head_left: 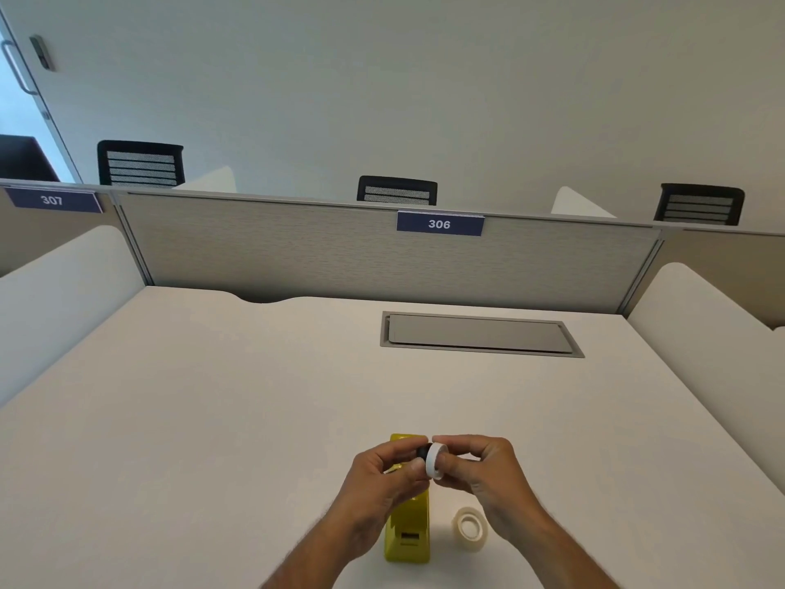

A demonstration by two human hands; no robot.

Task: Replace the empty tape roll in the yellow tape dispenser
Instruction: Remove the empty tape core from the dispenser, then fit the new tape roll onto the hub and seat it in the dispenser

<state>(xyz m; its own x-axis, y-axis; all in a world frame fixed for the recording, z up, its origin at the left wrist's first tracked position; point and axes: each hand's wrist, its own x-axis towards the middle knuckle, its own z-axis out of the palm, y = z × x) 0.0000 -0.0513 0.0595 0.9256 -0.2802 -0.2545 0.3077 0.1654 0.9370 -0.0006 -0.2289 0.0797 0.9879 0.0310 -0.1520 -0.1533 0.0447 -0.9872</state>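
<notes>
The yellow tape dispenser (408, 531) stands on the white desk (212, 418) near its front edge, partly hidden behind my hands. Above it, my left hand (384, 476) pinches a small black spool hub (422, 451). My right hand (480, 467) grips a thin white empty tape core (436, 461) that sits against the hub. Whether the core is on the hub or just off it is unclear. A full roll of clear tape (469, 523) lies flat on the desk, right of the dispenser and under my right wrist.
A grey cable hatch (480, 334) is set into the desk at the back right. A fabric partition (340, 252) labelled 306 closes the far edge, and white side dividers (713, 333) flank the desk. Black chairs (397, 190) stand beyond.
</notes>
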